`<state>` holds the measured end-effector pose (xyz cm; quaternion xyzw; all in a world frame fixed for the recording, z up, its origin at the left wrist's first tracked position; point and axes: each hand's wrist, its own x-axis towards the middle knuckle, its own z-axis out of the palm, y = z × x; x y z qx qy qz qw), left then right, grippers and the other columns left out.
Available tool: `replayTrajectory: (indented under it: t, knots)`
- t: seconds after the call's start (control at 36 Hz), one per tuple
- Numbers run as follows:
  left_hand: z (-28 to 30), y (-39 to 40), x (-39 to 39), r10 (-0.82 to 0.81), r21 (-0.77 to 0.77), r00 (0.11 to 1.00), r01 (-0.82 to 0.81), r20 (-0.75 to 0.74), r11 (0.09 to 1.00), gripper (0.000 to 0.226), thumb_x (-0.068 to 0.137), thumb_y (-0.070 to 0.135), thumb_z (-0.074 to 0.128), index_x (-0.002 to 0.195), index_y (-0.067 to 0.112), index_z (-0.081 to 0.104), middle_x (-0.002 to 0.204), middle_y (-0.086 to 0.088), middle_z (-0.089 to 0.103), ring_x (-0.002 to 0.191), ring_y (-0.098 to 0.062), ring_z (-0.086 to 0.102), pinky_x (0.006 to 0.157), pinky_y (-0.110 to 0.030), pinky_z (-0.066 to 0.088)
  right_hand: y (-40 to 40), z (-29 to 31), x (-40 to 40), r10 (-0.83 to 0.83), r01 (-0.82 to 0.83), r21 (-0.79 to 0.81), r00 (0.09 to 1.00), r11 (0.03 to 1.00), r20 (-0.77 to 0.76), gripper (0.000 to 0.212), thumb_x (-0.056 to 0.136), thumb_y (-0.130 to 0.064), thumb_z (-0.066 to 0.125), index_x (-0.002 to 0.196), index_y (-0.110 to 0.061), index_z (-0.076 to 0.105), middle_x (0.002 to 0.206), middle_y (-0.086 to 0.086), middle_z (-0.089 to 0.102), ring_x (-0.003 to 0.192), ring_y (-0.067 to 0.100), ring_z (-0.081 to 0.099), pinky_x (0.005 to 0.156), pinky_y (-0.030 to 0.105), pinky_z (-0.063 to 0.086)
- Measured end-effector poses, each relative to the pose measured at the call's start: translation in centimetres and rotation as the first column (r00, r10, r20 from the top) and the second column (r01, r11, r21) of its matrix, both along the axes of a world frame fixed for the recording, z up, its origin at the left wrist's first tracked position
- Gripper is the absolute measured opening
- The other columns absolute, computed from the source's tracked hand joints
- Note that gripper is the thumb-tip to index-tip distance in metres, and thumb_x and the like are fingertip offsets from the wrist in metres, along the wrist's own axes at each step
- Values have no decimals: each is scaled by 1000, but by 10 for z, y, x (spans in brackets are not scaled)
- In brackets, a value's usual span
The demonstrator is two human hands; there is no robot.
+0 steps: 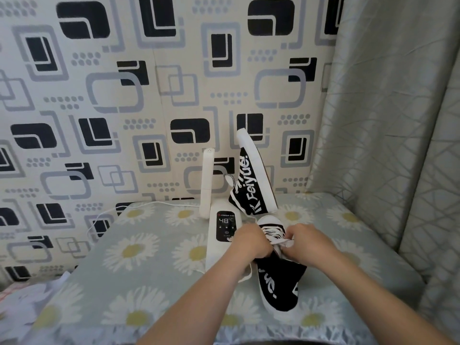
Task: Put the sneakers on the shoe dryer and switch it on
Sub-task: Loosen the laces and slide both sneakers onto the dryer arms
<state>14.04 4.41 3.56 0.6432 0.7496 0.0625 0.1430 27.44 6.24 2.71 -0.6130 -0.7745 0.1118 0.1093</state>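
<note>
At frame centre, the left hand (252,241) and right hand (307,241) curl tight on the second sneaker's (278,277) opening and laces. It lies toe toward the shoe dryer (222,227), heel toward the lower frame. The mounted sneaker (251,178) stands toe-up on the right post; the left post (207,183) is bare.
</note>
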Motion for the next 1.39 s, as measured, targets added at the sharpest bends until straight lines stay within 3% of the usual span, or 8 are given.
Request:
replayTrajectory:
  t: [0.17,0.28,0.42,0.56,0.72,0.94,1.25,1.39]
  knots:
    - [0,-4,-3,18,1,998,-18,59,1000,44,87,17,54,128,1,53,125,-19,61,113,-35,61,89,-36,50,-1,4,5,4,-4,-22,1000,1000,-10,4,77,-36,62,78,-33,61,101,-1,66,95,24,63,77,27,51]
    - [5,-7,-6,-6,-16,995,8,98,1000,35,86,12,50,113,-8,61,120,-23,63,110,-36,61,89,-39,51,3,11,9,7,-10,-67,999,998,-39,2,74,-29,63,73,-30,61,84,-4,62,86,21,61,74,26,50]
    - [9,-10,-9,-18,-24,985,23,169,999,33,88,7,46,114,-8,60,118,-24,64,110,-37,61,88,-38,51,8,17,14,32,-41,-122,997,992,-71,4,72,-26,63,72,-28,61,82,-4,64,83,19,63,74,26,50]
    - [9,-13,-3,-65,-75,986,77,155,994,31,92,6,46,114,-9,63,119,-27,65,97,-38,65,54,-25,39,7,14,22,64,-75,-141,995,987,-77,10,69,-22,62,71,-29,55,84,-2,64,78,19,61,72,28,50]
    - [5,-11,5,-65,-32,989,69,129,997,38,89,10,49,124,1,59,123,-19,64,112,-34,61,91,-36,51,2,11,24,243,-247,-75,968,966,-54,29,70,-6,53,82,-32,46,101,-6,54,89,18,53,83,40,50]
    - [-2,-15,1,-80,-26,985,85,152,996,30,88,11,51,113,2,63,116,-19,66,98,-34,65,84,-37,54,-2,10,15,344,-344,-17,939,939,24,28,74,-3,51,78,-30,58,99,-11,46,97,14,51,86,38,48]
    - [-11,-21,1,-87,110,984,70,156,991,23,89,17,50,104,6,64,115,-18,63,104,-35,62,88,-40,52,-3,7,17,407,-405,87,913,910,-12,23,74,-11,53,91,-25,59,95,-11,54,93,18,55,82,38,48]
    - [-14,-27,0,-70,308,996,81,-48,948,26,85,30,55,107,18,59,107,-10,65,100,-34,63,74,-36,46,0,6,15,405,-407,111,913,906,42,22,74,-7,49,86,-22,60,92,-9,56,87,13,50,79,32,47]
